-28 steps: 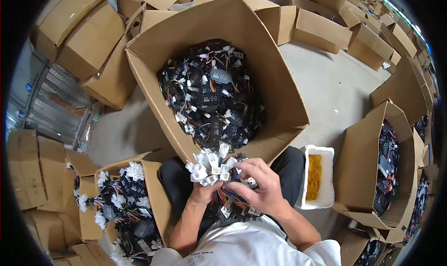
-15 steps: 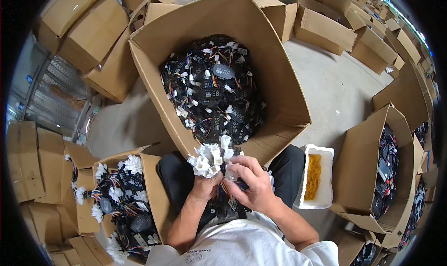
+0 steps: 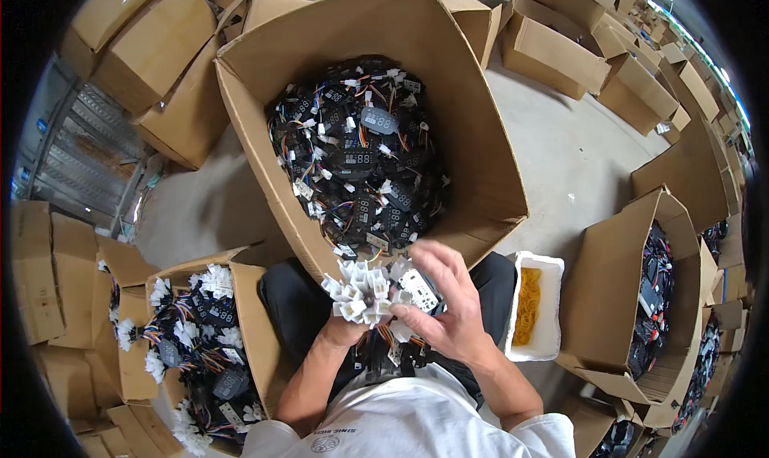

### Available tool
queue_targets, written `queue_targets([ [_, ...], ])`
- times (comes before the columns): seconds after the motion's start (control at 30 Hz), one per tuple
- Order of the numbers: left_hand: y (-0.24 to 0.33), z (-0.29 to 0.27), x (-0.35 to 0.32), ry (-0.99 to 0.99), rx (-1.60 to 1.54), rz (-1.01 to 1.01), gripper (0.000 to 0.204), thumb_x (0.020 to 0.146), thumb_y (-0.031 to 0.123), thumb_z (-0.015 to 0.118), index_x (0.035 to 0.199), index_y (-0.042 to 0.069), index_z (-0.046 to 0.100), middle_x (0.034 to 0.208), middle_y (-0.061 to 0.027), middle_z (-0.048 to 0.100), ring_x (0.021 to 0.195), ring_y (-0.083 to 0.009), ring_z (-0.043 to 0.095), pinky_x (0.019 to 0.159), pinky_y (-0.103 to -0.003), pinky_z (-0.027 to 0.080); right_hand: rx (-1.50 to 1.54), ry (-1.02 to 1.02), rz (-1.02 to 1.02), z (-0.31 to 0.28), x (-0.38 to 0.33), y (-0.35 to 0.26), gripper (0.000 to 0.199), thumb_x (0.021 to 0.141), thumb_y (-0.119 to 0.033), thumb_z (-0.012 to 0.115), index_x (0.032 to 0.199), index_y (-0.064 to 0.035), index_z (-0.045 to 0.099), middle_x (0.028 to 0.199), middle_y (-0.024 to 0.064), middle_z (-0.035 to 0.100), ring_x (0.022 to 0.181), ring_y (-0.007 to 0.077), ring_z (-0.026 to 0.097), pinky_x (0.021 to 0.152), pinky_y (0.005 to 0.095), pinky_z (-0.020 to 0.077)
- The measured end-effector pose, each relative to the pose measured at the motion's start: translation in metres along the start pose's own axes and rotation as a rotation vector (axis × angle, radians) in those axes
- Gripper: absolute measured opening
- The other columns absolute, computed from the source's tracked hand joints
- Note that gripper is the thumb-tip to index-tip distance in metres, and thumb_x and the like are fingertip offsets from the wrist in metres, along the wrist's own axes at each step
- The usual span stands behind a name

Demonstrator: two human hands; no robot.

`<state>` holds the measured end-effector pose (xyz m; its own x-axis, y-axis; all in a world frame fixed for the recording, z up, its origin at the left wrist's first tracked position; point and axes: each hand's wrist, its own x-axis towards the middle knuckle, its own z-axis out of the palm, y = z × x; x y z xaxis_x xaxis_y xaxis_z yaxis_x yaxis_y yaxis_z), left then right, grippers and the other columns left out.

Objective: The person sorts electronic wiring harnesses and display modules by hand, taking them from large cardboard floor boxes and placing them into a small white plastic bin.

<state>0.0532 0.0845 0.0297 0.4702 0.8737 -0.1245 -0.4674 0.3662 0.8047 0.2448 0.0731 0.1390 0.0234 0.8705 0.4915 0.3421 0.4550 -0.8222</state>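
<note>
Seated on the floor among cardboard boxes, both hands raised over the lap. Left hand [image 3: 340, 330] clenched around a bundle of wire harnesses [image 3: 370, 294], white plugs fanned out at the top, coloured wires trailing down below the fist. Right hand [image 3: 448, 306] laid against the right side of the bundle, fingers [image 3: 432, 262] curled over the plugs, thumb pressed on a white plug; grip partly closed on the bundle. Bundle held just in front of the near edge of the large open box [image 3: 473, 129], which stands straight ahead, filled with loose black display boards and tangled wires [image 3: 356, 153]. Smaller box [image 3: 248, 330] at left, close to the left knee, holding bundled harnesses with white plugs. White foam tray [image 3: 553, 270] of yellow rubber bands [image 3: 527, 306] on the floor just right of the right leg. More open boxes [image 3: 617, 274] of dark parts further right.
</note>
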Motion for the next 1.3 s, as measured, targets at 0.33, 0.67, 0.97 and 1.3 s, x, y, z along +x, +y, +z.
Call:
queue_targets([
  [0.33,0.004,0.006,0.004,0.035,0.121,0.089,0.046,0.077,0.014,0.080,0.118,0.005,0.063,0.113,-0.0026,0.063,0.100,-0.0141,0.061,0.086,-0.030,0.050,0.229,-0.093,0.175,0.001,-0.030,0.031,0.014,0.081,0.002,0.074,0.090,-0.0016,0.063,0.099,0.0114,0.066,0.089,0.0197,0.063,0.081,0.0309,0.0505],
  [0.67,0.008,0.003,0.010,-0.116,0.152,0.170,0.053,0.082,0.014,0.083,0.130,0.005,0.060,0.122,-0.0049,0.065,0.111,-0.0175,0.062,0.099,-0.035,0.050,0.061,-0.260,-0.066,-0.008,0.002,0.003,0.045,0.077,-0.009,0.082,0.117,0.0015,0.066,0.114,0.0161,0.063,0.100,0.0295,0.063,0.085,0.0377,0.0518],
  [0.97,0.010,0.006,0.005,0.013,0.081,-0.005,0.064,0.073,0.015,0.088,0.128,0.006,0.057,0.119,-0.0063,0.064,0.113,-0.0202,0.060,0.100,-0.038,0.047,-0.072,-0.105,-0.030,-0.009,-0.023,0.019,0.022,0.074,0.000,0.076,0.091,0.0017,0.062,0.107,0.0185,0.062,0.100,0.0286,0.063,0.085,0.0365,0.0524],
  [1.3,0.007,0.001,0.006,-0.170,0.249,0.123,0.062,0.081,0.018,0.084,0.135,0.004,0.057,0.128,-0.0072,0.062,0.117,-0.0187,0.059,0.100,-0.036,0.048,-0.106,-0.312,-0.097,-0.013,0.005,-0.006,0.035,0.080,-0.015,0.081,0.109,-0.0018,0.065,0.107,0.0151,0.063,0.095,0.0324,0.061,0.082,0.0387,0.0495],
])
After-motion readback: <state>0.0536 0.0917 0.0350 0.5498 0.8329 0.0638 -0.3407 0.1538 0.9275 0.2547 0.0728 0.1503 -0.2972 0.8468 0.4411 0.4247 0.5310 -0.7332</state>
